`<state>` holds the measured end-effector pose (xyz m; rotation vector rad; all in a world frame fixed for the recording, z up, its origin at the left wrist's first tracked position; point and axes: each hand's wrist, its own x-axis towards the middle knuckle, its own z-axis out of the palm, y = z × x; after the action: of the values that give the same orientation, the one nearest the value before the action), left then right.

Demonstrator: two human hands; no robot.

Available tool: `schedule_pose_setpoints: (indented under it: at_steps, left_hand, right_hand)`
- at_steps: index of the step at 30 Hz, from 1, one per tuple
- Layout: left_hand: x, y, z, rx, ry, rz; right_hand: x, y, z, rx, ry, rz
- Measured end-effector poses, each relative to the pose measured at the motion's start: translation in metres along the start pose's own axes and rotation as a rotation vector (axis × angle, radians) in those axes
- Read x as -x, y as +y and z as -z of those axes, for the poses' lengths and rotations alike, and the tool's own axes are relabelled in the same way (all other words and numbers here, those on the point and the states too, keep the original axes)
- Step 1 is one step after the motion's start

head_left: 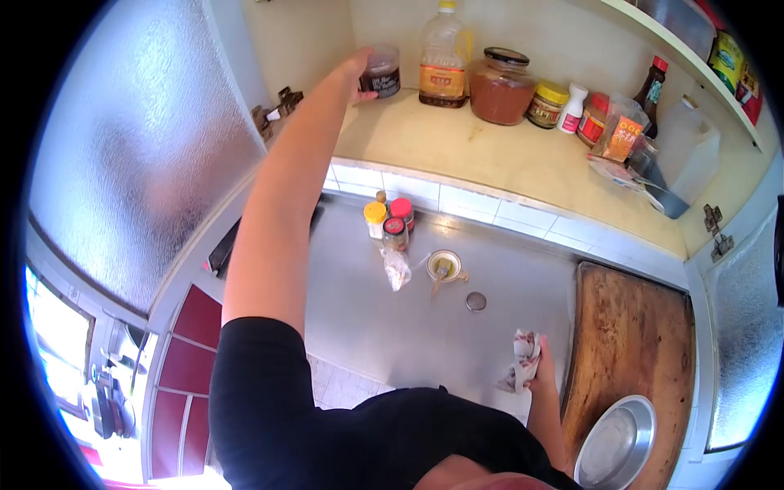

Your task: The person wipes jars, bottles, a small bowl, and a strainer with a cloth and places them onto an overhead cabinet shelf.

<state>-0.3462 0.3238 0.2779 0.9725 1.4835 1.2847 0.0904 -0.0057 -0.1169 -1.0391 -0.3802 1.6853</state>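
Observation:
My left hand (363,75) reaches up into the cupboard and grips a plastic jar (382,73) with a dark label. That jar is at the left end of the shelf, beside a large oil bottle (443,61) with a yellow cap. Low at the right, my right hand (544,369) is closed on a crumpled white cloth (525,357) with reddish marks, over the metal counter (376,314). Part of the cloth hangs below the fingers.
Along the shelf (412,139) stand a big brown jar (501,88), smaller jars and a sauce bottle (652,90). Several spice jars (395,233), a plastic bag (397,269), a small dish (444,265) and a round lid (476,301) lie below. A metal basin (586,465) rests on a wooden board (629,343).

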Motion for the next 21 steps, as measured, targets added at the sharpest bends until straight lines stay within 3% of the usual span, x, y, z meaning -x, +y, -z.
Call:
schedule_pose_setpoints:
  at_steps: [2, 8, 15, 18, 21]
  left_hand:
    - [-0.027, -0.008, -0.008, -0.064, 0.022, -0.017]
    - [-0.061, -0.017, -0.024, -0.02, -0.035, -0.053]
    - [-0.067, -0.014, -0.025, 0.051, -0.051, -0.017]
    - [-0.074, -0.013, -0.021, -0.227, 0.036, -0.228]
    - [-0.02, -0.007, -0.04, -1.058, 0.391, -0.867]
  right_hand:
    - [0.017, -0.002, -0.005, -0.051, 0.13, 0.033]
    - [0.032, 0.004, 0.007, -0.082, 0.225, 0.057]
    - [0.02, 0.015, 0.005, -0.129, 0.173, 0.024]
    - [0.014, 0.016, 0.002, -0.124, 0.178, 0.01]
    - [0.011, 0.018, -0.002, -0.115, 0.191, 0.016]
